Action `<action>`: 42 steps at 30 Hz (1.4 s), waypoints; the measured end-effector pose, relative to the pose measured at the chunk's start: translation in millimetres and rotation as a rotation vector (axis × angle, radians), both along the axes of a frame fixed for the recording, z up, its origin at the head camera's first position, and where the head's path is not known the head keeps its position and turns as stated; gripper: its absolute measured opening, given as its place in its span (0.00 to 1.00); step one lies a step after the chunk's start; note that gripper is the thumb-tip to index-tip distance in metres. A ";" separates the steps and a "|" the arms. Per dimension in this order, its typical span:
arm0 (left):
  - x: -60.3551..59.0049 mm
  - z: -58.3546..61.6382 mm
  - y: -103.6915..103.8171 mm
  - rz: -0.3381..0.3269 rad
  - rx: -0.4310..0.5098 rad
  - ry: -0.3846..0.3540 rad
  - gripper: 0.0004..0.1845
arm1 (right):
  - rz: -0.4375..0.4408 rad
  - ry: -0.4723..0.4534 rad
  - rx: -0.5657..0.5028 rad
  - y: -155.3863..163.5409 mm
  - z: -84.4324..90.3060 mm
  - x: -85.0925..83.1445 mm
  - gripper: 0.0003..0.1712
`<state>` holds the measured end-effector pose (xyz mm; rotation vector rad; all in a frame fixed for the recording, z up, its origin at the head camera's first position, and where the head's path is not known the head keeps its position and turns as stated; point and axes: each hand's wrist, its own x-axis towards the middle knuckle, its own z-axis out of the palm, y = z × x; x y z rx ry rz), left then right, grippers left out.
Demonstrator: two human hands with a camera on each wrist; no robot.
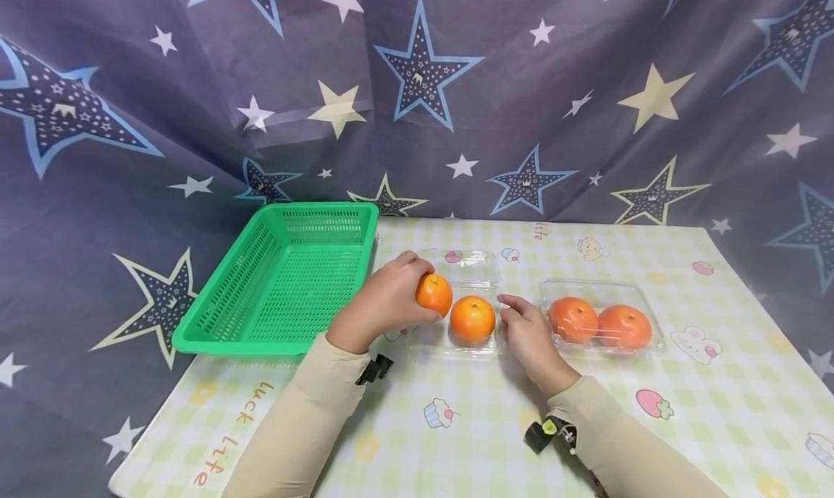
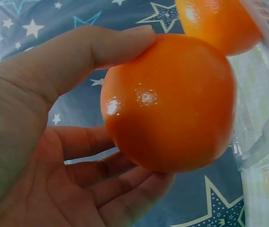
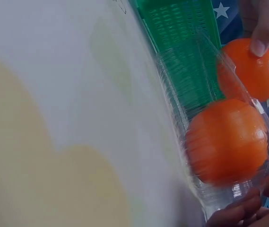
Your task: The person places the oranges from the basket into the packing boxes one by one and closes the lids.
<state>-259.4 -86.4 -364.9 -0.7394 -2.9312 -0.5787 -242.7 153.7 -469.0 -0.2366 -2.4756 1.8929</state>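
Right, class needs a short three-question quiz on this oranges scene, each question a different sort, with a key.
1. True or false: the left hand holds an orange.
2. How many oranges lie in the closed clear box on the right?
3. What does the right hand touch? A) green basket B) open clear box C) nothing

Key:
1. True; thumb and fingers are curled round it.
2. Two.
3. B; its fingers rest at that box's edge, beside the remaining orange.
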 end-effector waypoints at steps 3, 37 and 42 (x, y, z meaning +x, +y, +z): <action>-0.8 -3.2 1.8 -0.008 -0.015 -0.024 0.34 | 0.003 -0.013 -0.029 0.6 -0.1 -0.1 0.23; -7.4 -20.0 6.4 -0.042 -0.078 -0.094 0.29 | 0.011 -0.027 -0.128 0.5 -0.7 -2.8 0.23; -6.4 -19.7 7.6 -0.041 -0.093 -0.101 0.27 | 0.006 -0.029 -0.136 0.5 -0.4 -2.4 0.23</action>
